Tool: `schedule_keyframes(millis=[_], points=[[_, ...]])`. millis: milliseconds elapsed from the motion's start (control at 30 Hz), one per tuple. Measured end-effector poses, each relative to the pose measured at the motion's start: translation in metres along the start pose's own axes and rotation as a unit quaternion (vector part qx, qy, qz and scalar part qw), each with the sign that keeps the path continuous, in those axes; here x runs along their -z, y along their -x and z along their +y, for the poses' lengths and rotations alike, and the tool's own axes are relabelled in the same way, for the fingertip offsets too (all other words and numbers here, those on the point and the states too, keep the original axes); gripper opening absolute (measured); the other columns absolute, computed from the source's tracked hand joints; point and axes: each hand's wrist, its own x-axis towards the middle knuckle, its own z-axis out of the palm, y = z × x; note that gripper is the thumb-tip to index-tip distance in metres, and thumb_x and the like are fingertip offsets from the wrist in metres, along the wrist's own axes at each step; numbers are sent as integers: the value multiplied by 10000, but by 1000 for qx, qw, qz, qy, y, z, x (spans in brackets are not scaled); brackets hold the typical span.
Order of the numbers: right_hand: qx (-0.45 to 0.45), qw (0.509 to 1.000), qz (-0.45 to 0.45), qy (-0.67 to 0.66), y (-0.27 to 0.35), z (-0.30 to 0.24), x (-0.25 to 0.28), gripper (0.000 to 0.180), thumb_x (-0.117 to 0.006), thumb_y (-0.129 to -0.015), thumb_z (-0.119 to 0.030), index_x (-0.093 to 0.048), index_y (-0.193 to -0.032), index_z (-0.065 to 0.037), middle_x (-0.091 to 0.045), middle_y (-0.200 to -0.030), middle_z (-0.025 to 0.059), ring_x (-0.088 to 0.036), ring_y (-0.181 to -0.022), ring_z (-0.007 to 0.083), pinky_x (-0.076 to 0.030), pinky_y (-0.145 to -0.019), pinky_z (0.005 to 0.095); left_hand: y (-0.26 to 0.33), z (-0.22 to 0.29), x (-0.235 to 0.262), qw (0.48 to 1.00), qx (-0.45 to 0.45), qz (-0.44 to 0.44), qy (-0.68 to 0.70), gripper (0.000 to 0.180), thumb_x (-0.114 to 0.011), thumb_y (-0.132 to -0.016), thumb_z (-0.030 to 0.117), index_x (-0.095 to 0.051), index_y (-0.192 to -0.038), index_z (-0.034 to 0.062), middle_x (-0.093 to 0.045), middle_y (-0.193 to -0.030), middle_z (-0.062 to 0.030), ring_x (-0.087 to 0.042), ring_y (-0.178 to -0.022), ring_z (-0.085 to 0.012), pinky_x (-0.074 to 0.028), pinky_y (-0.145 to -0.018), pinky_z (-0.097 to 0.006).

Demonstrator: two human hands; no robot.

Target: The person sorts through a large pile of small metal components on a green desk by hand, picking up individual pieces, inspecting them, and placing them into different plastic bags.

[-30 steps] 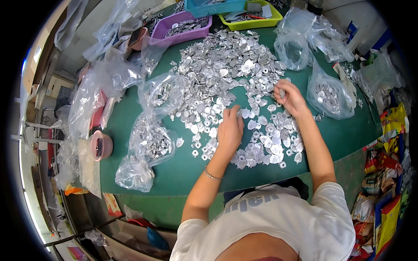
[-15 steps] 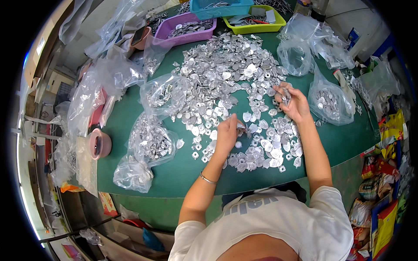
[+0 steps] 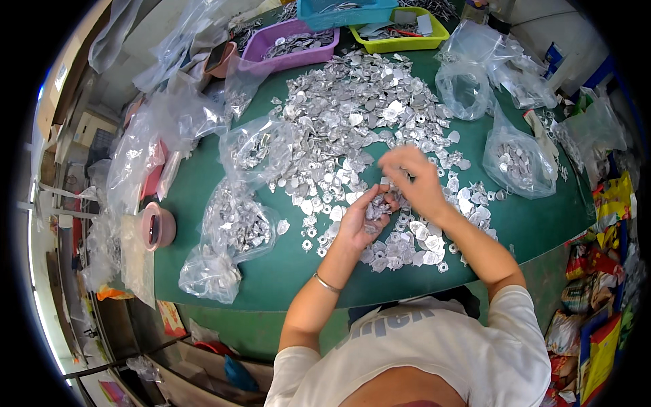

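Observation:
Several small flat silver metal pieces [image 3: 377,209] lie in my left hand [image 3: 355,225], which is cupped around them with the palm turned up. Just above and to the right of it is my right hand [image 3: 419,178], slightly blurred; its fingers are bent and apart, and I see nothing between them. Both hands are over the near part of a large heap of silver metal pieces [image 3: 352,102]. Some are round with a hole, others plain and shield-like. A looser group of the same pieces [image 3: 417,244] lies below my hands on the green table [image 3: 305,278].
Clear plastic bags of metal pieces [image 3: 237,220] lie at the left, and another bag [image 3: 515,159] at the right. Along the far edge stand a purple basket [image 3: 254,49], a blue basket [image 3: 346,17] and a yellow-green basket [image 3: 400,45]. A pink cup [image 3: 166,227] stands near the left edge.
My right hand has moved left and nearer, from the right side of the heap to above my left hand. My left hand has turned its palm up, showing the metal pieces in it.

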Motion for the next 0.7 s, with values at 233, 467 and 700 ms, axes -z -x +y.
schedule_keyframes(millis=[233,467,700], points=[[60,929,-93,353,-12,59,7,244,-683,-708,-131,-612,-909,-11,-583,-852,82,-509,-886,257,-370,-798,364,-6,3,18,993,5,-93,75,336,-517,-889,170,-470,-1192,34,-527,-907,-69,-480,-679,-113,-308,-398,-160],[-181,983,-10,28,-6,40,17,128,-645,-775,-113,-601,-816,0,-606,-753,92,-573,-720,246,-444,-705,351,8,6,-23,999,-39,10,27,434,-469,-909,160,-369,-1307,17,-471,-1241,-184,-518,-756,-167,-447,-502,-197],[-43,983,-99,146,-15,37,20,160,-670,-738,-113,-627,-849,-8,-621,-831,104,-565,-836,282,-446,-758,375,-8,-1,10,984,-71,10,160,338,-514,-912,211,-456,-1210,62,-499,-1209,-175,-510,-745,-148,-418,-485,-198]])
